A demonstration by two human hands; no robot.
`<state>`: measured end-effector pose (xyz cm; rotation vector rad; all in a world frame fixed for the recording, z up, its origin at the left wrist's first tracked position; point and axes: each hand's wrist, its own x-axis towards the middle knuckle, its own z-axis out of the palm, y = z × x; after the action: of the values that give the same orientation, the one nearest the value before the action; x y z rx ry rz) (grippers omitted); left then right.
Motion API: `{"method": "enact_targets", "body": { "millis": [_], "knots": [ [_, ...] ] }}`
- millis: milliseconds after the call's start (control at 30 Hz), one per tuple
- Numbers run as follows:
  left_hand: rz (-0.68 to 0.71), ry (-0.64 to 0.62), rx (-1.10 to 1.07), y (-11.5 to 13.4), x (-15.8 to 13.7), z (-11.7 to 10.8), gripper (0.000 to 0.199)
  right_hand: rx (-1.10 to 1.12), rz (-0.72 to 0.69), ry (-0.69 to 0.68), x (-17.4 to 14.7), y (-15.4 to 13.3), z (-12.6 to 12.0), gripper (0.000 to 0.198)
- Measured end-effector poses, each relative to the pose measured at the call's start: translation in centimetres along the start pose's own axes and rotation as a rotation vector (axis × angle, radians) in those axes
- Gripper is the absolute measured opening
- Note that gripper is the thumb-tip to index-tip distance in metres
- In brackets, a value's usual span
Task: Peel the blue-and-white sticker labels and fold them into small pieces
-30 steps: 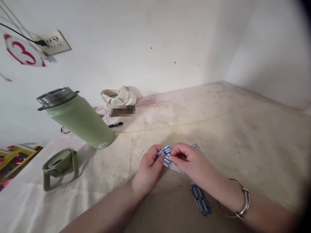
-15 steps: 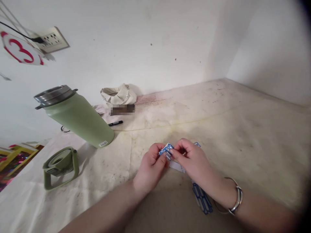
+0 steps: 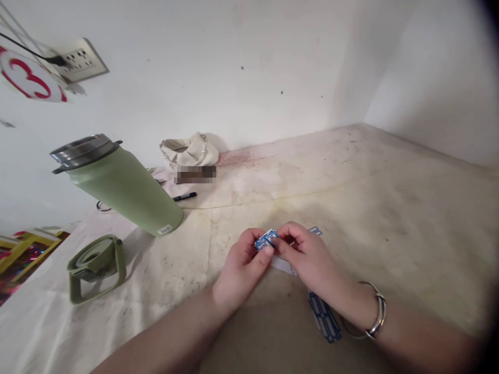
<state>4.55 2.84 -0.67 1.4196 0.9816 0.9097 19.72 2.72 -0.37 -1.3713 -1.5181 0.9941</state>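
Both hands hold a small piece of white label stickers (image 3: 266, 239) with blue borders, above the table. My left hand (image 3: 244, 267) is closed, its thumb pressing on the lower edge of the piece. Closed too, my right hand (image 3: 306, 252) pinches the right end, and its fingertips are partly hidden. Under the hands lies a white paper strip (image 3: 283, 265). More blue-bordered label sheets (image 3: 324, 317) lie below my right wrist, which wears a silver bracelet. Another blue-edged label piece (image 3: 315, 230) shows just behind my right hand.
At left stand a green tumbler (image 3: 125, 187) with a steel rim and its green handled lid (image 3: 97, 267). Farther back are a black pen (image 3: 185, 196), a blurred-out object (image 3: 195, 174) and a cream bag (image 3: 189, 149) by the wall. A socket (image 3: 80, 59) is on the wall.
A label strip that stuck out downward between my thumbs now lies flat against the piece. My left thumb has shifted slightly up and right. The view has moved a little.
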Motion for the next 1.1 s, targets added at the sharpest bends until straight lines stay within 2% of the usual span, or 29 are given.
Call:
{"method": "enact_targets", "body": {
  "millis": [167,200,300,333,467,633,800,933,1033,1100],
  "knots": [
    [-0.048,0.034,0.036,0.1,0.1,0.3,0.012,0.025,-0.04,-0.062,0.1,0.0,-0.6,0.014],
    [-0.05,0.031,0.031,0.2,0.1,0.3,0.011,0.016,-0.06,-0.045,0.3,-0.1,-1.1,0.015],
    [-0.06,0.046,0.027,0.6,0.1,0.3,0.011,-0.116,-0.124,0.122,1.3,-0.3,-3.7,0.018],
    [-0.062,0.057,0.032,0.7,0.1,0.3,0.011,-0.2,-0.111,0.13,1.7,-0.2,-4.8,0.018],
    [-0.073,0.092,0.069,0.8,0.1,0.2,0.01,-0.564,-0.039,-0.007,2.9,1.2,-8.2,0.016],
    [-0.084,0.088,0.098,0.6,0.1,0.1,0.01,-0.803,-0.119,-0.203,2.8,2.6,-8.8,0.02],
    [-0.072,0.081,0.135,0.5,0.1,0.1,0.009,-0.775,-0.019,-0.241,2.9,2.4,-8.2,0.003],
    [-0.071,0.077,0.133,0.5,0.1,0.1,0.009,-0.754,-0.033,-0.24,3.0,2.0,-8.4,0.009],
    [-0.07,0.074,0.143,0.5,0.1,0.2,0.009,-0.6,0.01,-0.249,2.6,1.1,-8.3,0.009],
    [-0.071,0.067,0.145,0.6,0.1,0.3,0.01,-0.449,0.019,-0.311,2.0,0.1,-7.8,0.008]
  ]
}}
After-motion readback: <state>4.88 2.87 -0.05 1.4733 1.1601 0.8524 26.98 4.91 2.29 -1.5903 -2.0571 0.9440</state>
